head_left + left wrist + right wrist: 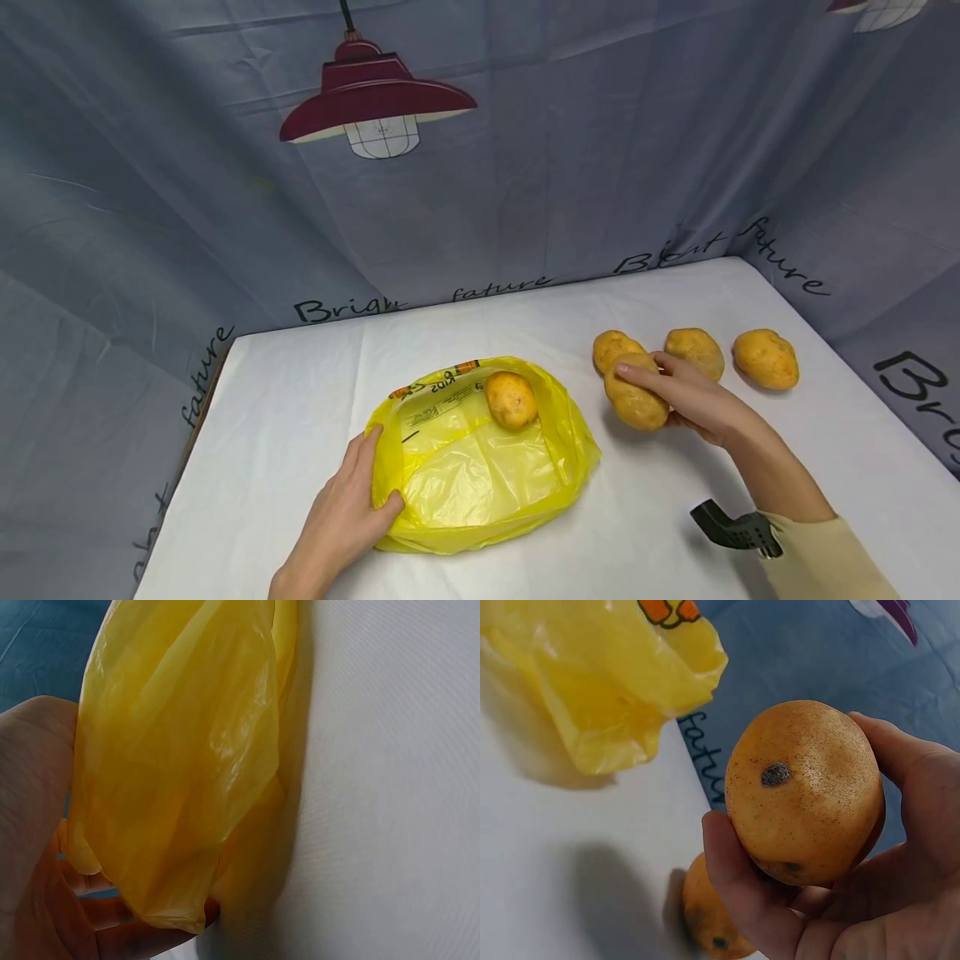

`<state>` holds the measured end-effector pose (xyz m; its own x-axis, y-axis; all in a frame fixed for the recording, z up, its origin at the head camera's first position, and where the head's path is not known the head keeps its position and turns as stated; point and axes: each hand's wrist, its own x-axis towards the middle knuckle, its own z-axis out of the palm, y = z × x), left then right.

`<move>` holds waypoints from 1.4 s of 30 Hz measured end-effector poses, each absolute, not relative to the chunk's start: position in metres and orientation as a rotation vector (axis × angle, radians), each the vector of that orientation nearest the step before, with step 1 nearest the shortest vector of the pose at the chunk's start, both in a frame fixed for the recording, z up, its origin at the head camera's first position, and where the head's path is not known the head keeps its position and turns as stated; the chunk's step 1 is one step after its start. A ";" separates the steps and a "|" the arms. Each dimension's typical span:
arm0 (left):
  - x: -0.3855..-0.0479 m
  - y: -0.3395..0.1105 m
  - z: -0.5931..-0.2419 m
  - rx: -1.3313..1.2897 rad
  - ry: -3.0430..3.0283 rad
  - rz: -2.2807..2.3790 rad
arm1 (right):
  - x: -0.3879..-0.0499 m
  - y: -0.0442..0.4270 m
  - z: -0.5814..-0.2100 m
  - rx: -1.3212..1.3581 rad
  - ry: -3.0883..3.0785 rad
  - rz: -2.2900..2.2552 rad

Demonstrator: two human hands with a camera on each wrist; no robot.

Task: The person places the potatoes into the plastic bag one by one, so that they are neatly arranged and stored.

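Note:
A yellow plastic bag lies spread wide on the table, its mouth facing up, with one potato inside against the far wall. My left hand holds the bag's left rim, thumb over the edge; the left wrist view shows the yellow plastic between thumb and fingers. To the right of the bag, my right hand grips a potato above the table. Dark spots mark this potato in the right wrist view. Just behind it sits another potato, partly covered.
Two more potatoes, a middle one and a far-right one, rest near the table's right side. A white cloth covers the table. Grey-blue fabric with printed lamps and lettering hangs along the back and sides.

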<state>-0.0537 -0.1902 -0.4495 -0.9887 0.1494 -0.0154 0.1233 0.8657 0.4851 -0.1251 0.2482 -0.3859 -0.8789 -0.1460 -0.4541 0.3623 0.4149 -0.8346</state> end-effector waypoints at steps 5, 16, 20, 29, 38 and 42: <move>-0.053 -0.191 -0.450 0.198 2.980 0.758 | -0.132 0.236 -0.377 0.150 2.270 -1.393; -0.054 -0.190 -0.453 0.203 2.978 0.768 | -0.143 0.209 -0.364 -0.009 2.388 -1.284; -0.055 -0.190 -0.452 0.202 2.973 0.772 | -0.147 0.196 -0.357 -0.061 2.436 -1.226; -0.056 -0.190 -0.452 0.205 2.960 0.790 | -0.155 0.162 -0.346 -0.187 2.557 -1.043; -0.057 -0.191 -0.451 0.206 2.954 0.790 | -0.158 0.135 -0.345 -0.281 2.551 -0.967; -0.057 -0.191 -0.450 0.212 2.951 0.785 | -0.156 0.119 -0.347 -0.342 2.567 -0.941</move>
<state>-0.0567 -0.1911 -0.4497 -0.9872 0.1537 -0.0422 0.1124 0.8590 0.4995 -0.1560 0.1194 -0.3466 -0.8966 -0.3514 -0.2695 -0.0939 0.7457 -0.6597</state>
